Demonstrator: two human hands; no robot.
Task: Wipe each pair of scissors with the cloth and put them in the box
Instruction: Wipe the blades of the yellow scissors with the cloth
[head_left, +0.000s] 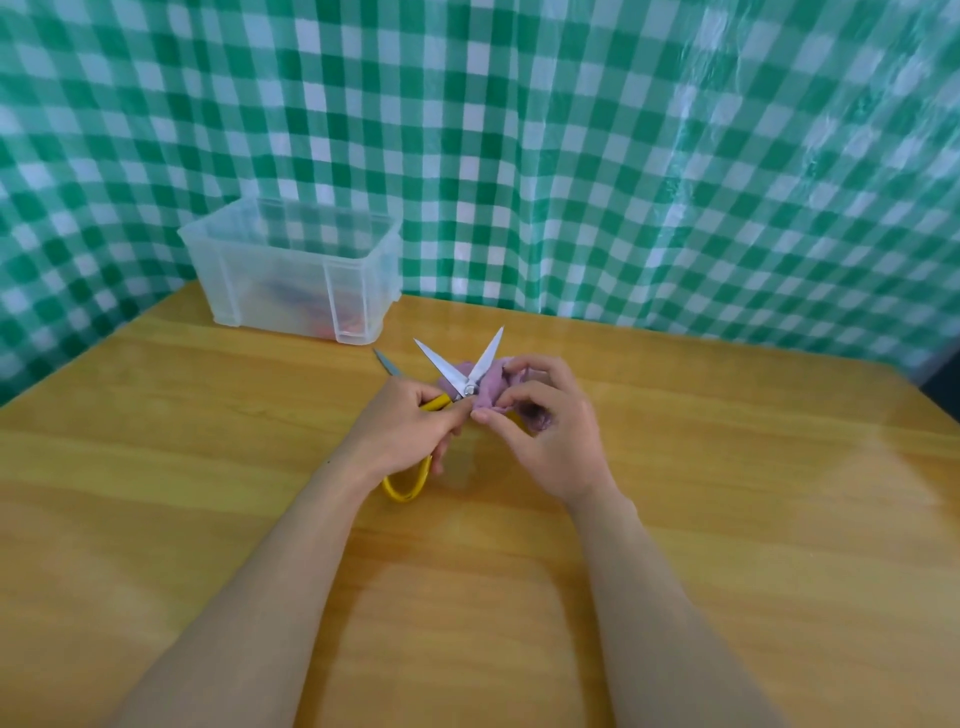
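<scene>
A big green and white checked sheet (571, 156) hangs at the far side, behind everything. In front of it is a wide wooden table (727, 519). Two bare arms reach out from the near edge and come close together over the middle of the table. A see-through plastic box (291, 270) stands at the far left of the table, with blurry red and dark shapes (311, 306) at its bottom; they are too blurry to tell what they are. The left hand (405, 431) has its back turned up and its fingers are curled round the yellow handle of the yellow scissors (467, 388). The right hand (545, 431) is just beside it, with its thumb and fingers bent, pinching the purple cloth (491, 387). The scissors are in the middle of the table, to the right of the box and nearer than it. Their long way runs from near left to far right: the yellow loop is at the near end and the tips point far away. The two blades are spread wide like a V. The cloth is bunched up just behind the spot where the blades cross. A small grey blade (387, 362) peeks out on the table just past the left hand, and it points toward the box.
</scene>
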